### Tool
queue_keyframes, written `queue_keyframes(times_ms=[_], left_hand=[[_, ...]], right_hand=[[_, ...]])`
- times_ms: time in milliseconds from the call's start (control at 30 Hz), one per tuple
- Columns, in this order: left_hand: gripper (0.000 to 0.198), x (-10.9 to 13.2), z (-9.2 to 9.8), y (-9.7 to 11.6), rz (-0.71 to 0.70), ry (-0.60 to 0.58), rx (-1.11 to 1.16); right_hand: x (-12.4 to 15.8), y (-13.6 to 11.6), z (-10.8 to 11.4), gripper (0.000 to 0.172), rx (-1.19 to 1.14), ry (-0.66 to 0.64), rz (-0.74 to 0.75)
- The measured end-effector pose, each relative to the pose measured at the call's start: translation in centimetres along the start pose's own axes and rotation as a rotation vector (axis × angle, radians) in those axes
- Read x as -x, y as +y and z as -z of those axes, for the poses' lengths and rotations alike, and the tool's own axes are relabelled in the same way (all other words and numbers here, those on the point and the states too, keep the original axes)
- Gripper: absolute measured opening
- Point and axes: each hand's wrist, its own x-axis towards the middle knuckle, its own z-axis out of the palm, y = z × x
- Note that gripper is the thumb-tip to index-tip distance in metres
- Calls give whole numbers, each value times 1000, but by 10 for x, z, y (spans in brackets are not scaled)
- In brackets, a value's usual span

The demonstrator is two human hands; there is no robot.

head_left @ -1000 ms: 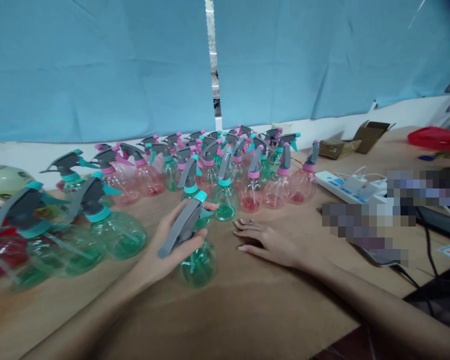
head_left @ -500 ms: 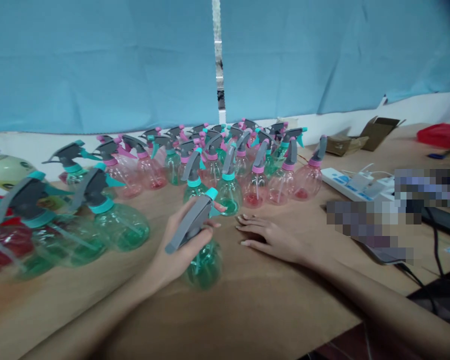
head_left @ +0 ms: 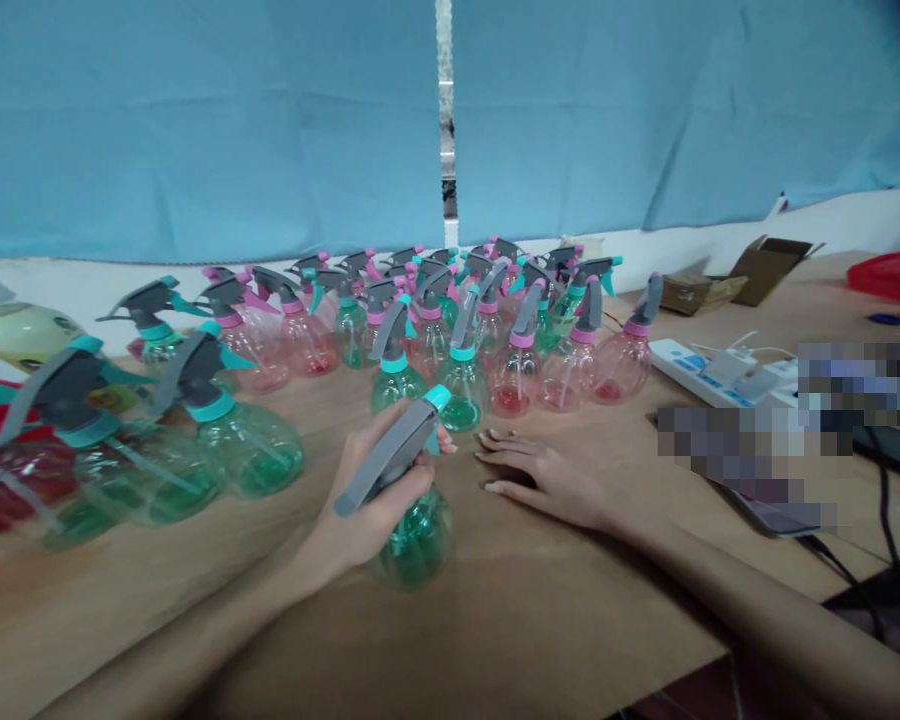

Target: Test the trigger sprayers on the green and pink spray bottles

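Observation:
My left hand [head_left: 382, 490] is wrapped round the neck of a green spray bottle [head_left: 418, 545] with a grey and turquoise trigger head. The bottle is upright, its nozzle turned away from me; its trigger is mostly hidden by my fingers. My right hand [head_left: 547, 480] rests palm down on the brown table [head_left: 540, 620], fingers stretched out, with nothing in it. Just beyond my hands stand another green spray bottle [head_left: 461, 390] and a pink spray bottle [head_left: 514, 380], in front of several more.
Several green spray bottles [head_left: 251, 450] stand at the left, near a large jug [head_left: 22, 330] of yellowish liquid. To the right lie a white power strip [head_left: 690, 372], a phone-like device [head_left: 772, 515] with a cable, an open cardboard box [head_left: 772, 270] and a red item [head_left: 889, 275].
The whole view has shifted slightly to the right. My left hand still grips the green spray bottle, now a little lower in view; my right hand stays flat.

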Motion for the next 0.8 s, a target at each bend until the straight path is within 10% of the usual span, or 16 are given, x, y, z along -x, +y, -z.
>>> queue_keyframes(times_ms=[800], left_hand=[[19, 1, -3, -2, -7, 22, -1]], right_hand=[[-1, 1, -1, 45, 38, -6, 20]])
